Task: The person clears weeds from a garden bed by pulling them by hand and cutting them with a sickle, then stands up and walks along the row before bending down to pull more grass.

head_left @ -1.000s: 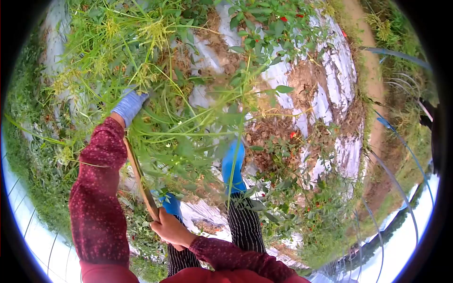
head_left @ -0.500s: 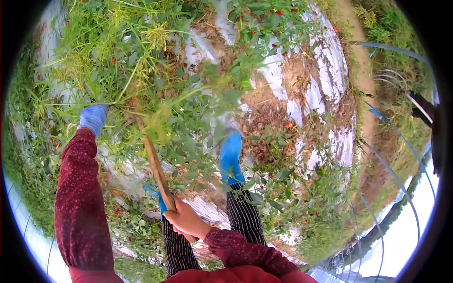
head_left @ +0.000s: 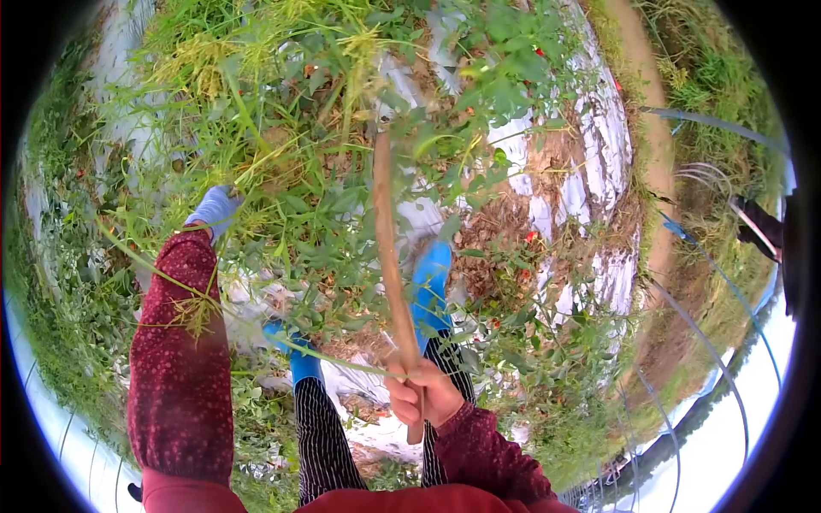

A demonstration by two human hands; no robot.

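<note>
My left hand [head_left: 218, 208], in a light blue glove, is closed around tall grass stems [head_left: 256, 167] at the left. Their leafy, seeded tops spread upward and over nearby plants. My bare right hand [head_left: 434, 393] grips the lower end of a long wooden tool handle [head_left: 389, 239], low in the middle of the view. The handle points up and away, slightly curved. Its far end reaches into the leaves, where the tool's head is blurred and mostly hidden. A single long grass stalk [head_left: 274, 333] runs from the left sleeve across to the right hand.
My blue boots [head_left: 430, 278] stand among leafy plants with red fruits [head_left: 532, 236]. Torn white plastic film [head_left: 603, 162] covers parts of the soil. On the right are a dirt path [head_left: 657, 154] and bent hoops [head_left: 718, 359].
My right hand has moved right with the tool, whose handle now stands more upright and reaches farther away. My left hand has shifted a little right, still at the grass.
</note>
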